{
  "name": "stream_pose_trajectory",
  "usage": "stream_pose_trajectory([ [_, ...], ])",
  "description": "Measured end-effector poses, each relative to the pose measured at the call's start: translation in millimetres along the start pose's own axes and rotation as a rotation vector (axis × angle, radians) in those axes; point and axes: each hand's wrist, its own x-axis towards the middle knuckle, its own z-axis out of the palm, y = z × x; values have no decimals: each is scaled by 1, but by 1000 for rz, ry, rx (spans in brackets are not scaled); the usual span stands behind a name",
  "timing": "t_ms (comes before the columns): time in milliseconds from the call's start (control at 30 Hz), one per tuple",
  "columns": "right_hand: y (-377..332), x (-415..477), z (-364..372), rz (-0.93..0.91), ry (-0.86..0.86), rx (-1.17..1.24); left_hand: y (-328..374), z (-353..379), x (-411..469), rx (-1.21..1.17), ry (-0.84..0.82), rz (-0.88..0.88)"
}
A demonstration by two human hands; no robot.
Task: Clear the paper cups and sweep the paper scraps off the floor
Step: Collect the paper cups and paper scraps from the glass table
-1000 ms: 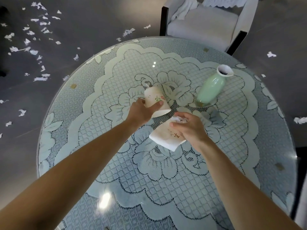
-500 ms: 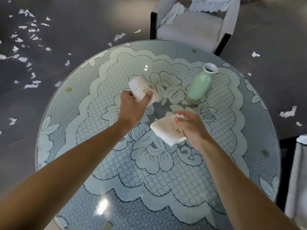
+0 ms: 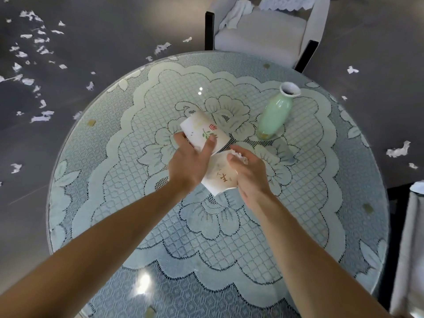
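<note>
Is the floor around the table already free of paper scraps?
No, many white paper scraps lie on the dark floor left of the round table, and a few on its right.

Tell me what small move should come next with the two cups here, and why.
Probably nest the cups: bring the flowered cup in the left hand against the other cup in the right hand and slide one into the other. Each hand grips one cup, they nearly touch over the table, and stacking would free a hand for the paper scraps on the floor.
</note>
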Motion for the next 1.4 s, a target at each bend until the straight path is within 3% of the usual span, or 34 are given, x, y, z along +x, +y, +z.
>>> stream_pose_trajectory([
  [200, 4, 8, 6, 55, -19, 93, -3, -9, 4, 40, 112, -15],
  [400, -1, 20, -9, 100, 115, 10, -25, -44, 17, 146, 163, 8],
  [467, 4, 22, -9, 36, 88, -252, -30, -55, 18, 197, 159, -4],
  [600, 19, 26, 5, -358, 12, -896, -40, -71, 17, 166, 181, -68],
  [700, 30, 36, 20, -484, 39, -1369, -49, -83, 15, 122, 220, -93],
  [800, 37, 40, 32, -612, 60, -1579, -53, -97, 14, 125, 257, -109],
  [900, 35, 43, 36, -585, -49, -1410, -58, -108, 15, 144, 284, -142],
  [1000, 25, 31, 38, -380, -226, -882, -61, -108, 14, 148, 290, -155],
  [1100, 10, 9, 38, -189, -272, -501, -52, -98, 16, 125, 262, -152],
  [1300, -30, -11, 7, -73, -255, -227, 1, -67, 13, 68, 150, -6],
  [1400, -43, -20, -25, -123, -113, -197, 29, -43, 0, 49, 75, 85],
])
